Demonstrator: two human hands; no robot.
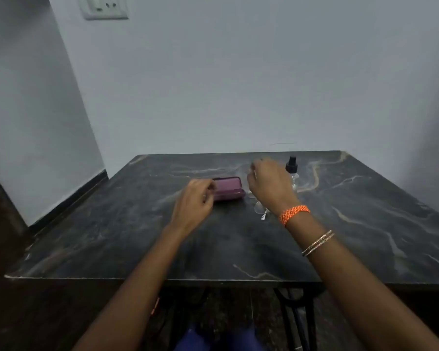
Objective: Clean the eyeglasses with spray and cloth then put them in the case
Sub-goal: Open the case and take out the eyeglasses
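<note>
A purple eyeglass case (228, 189) lies with its lid up near the middle of the dark marble table (112, 224). My left hand (193, 201) is at the case's left end with its fingers curled against it; the blur hides whether they grip it. Thin-rimmed eyeglasses (260, 209) lie on the table just right of the case, partly under my right wrist. My right hand (269, 183) hovers above them with loosely bent fingers and nothing visible in it. A clear spray bottle with a black nozzle (292, 171) stands upright just behind that hand. No cloth is in view.
The table's back edge meets a pale wall, with a second wall and a dark skirting on the left. A wall socket (103, 7) sits high up on the left. The table's near edge (162, 279) runs above black metal legs.
</note>
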